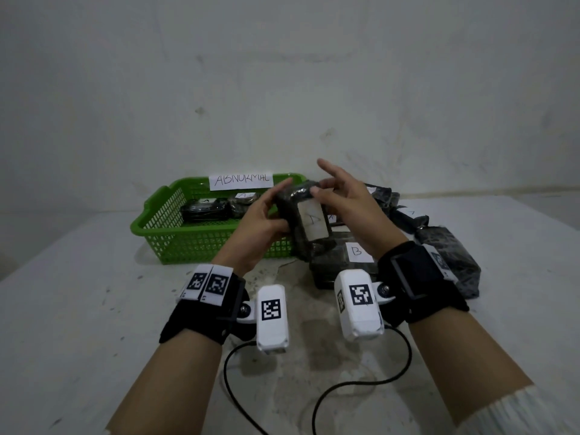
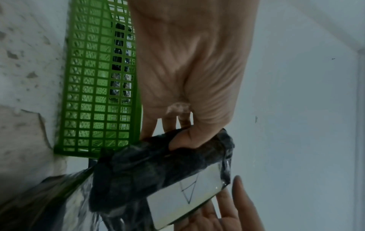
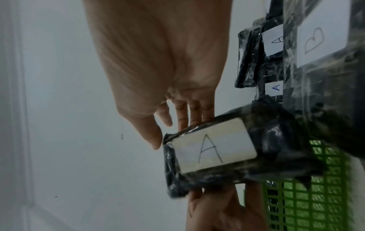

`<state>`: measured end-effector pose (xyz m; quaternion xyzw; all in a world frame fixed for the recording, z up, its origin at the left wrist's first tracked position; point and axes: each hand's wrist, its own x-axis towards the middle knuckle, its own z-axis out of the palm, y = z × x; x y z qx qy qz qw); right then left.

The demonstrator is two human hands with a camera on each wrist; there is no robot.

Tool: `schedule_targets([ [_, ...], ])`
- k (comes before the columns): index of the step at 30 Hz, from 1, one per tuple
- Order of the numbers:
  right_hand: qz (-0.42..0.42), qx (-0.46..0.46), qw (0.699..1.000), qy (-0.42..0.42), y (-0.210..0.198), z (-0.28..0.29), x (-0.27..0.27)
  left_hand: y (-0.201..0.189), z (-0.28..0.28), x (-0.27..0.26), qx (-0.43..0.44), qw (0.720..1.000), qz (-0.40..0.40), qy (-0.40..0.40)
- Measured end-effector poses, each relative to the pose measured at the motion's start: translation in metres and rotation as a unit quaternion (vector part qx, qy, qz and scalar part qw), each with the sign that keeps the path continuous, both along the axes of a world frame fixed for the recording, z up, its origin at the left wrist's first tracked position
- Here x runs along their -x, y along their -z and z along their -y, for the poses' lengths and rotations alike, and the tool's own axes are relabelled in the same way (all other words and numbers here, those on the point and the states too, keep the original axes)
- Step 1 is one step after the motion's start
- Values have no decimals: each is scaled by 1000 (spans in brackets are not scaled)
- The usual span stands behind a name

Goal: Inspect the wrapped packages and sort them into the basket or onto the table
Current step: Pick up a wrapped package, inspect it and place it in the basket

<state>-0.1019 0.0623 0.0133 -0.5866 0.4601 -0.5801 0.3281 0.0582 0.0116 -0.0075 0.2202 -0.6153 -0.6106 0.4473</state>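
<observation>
I hold a black film-wrapped package (image 1: 309,221) upright over the table, its white label marked "A" facing me (image 3: 217,148). My left hand (image 1: 276,208) grips its left side, thumb pressed into the wrap (image 2: 187,140) and fingers behind. My right hand (image 1: 332,193) touches the package's top end with the thumb tip at a corner (image 3: 158,144) and fairly straight fingers behind; the index finger points up, free. The green mesh basket (image 1: 163,227) with an "ABNORMAL" sign (image 1: 241,180) stands just left of the package and holds black wrapped packages (image 1: 204,210).
A pile of black wrapped packages lies on the table at right: one labelled "B" (image 1: 342,262) under my right hand, others marked "A" (image 3: 274,40) behind, one long package (image 1: 448,255) far right. Black cables (image 1: 314,397) loop near my forearms. A wall stands close behind.
</observation>
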Motion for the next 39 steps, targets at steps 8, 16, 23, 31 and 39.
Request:
schedule_targets([
  [8, -43, -35, 998, -10, 2, 3, -5, -1, -3, 6, 72, 994, -50, -68],
  [16, -20, -7, 999, -36, -3, -5, -15, 0, -3, 7, 105, 987, -49, -110],
  [23, -34, -10, 998, -49, 4, -4, -14, 3, -5, 10, 106, 986, -41, -120],
  [31, 2, -10, 998, 68, 9, 5, -18, -3, -9, 6, 160, 984, 0, -75],
  [39, -35, -60, 996, 63, 4, 6, 0, -13, -6, 7, 104, 992, 76, -4],
])
